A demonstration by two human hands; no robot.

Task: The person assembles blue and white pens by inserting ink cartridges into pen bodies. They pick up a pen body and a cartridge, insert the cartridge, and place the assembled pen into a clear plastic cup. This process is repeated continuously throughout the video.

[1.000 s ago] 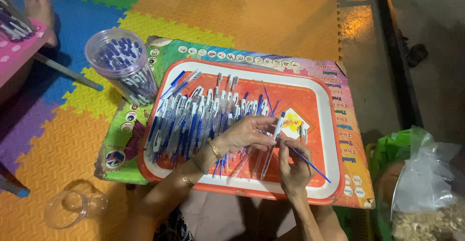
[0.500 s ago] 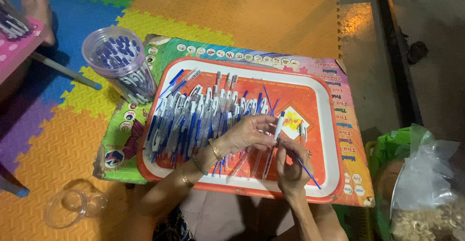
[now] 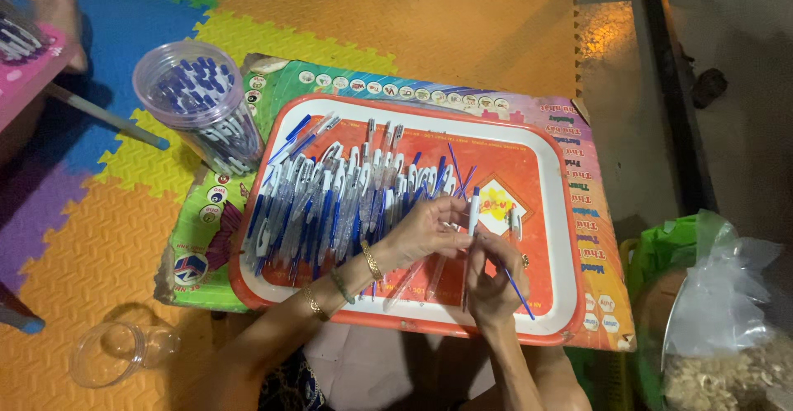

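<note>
Because the pen (image 3: 472, 213) looks light, stiff and slick, mid-barrel is the best hold; above the tray (image 3: 555, 213), left hand (image 3: 425, 229) pinches it while right hand (image 3: 494, 275) pinches a thin refill (image 3: 517, 285).

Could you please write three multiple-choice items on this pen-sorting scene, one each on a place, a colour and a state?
1. Where does the clear jar of blue pen parts stand?
A. On the red tray
B. Left of the tray, at the edge of the board
C. Inside the plastic bag

2. What colour is the tray under the pens?
A. Red with a white band
B. Green
C. Black

3. What is the right hand doing?
A. Resting flat and empty
B. Holding a thin blue refill
C. Gripping the jar

Answers: B, the jar sits beyond the tray's left rim; A, the rim and middle are red, with a white band between; B, the refill sticks out below the hand, while the left hand holds a white pen barrel.
</note>
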